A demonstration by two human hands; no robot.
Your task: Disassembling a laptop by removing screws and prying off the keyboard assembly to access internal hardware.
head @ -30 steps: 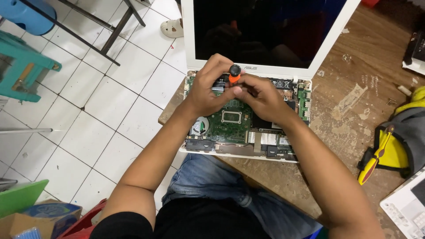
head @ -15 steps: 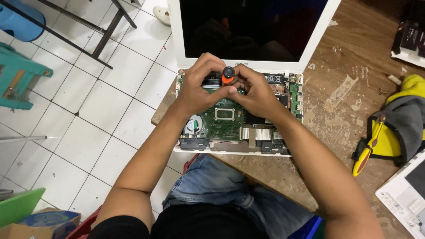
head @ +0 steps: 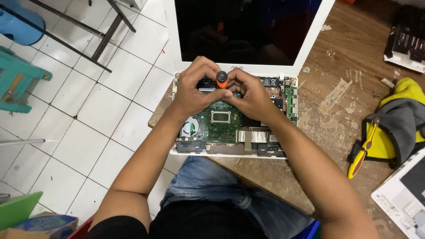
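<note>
A worn wooden bench (head: 349, 57) carries a yellow and grey bag (head: 394, 126) with a yellow-handled tool (head: 362, 152) leaning on it. Near the bag lies 1 white keyboard piece (head: 405, 199). On the white tiled floor (head: 79, 110) stand a teal stool (head: 20, 82) and a green box (head: 17, 208).

Screwdriver (head: 222, 79) tip and screw hidden behind both hands' closed grip.

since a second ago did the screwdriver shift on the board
No. The orange screwdriver sits at the same spot against the laptop hinge edge, between both hands; only the camera moved.
</note>
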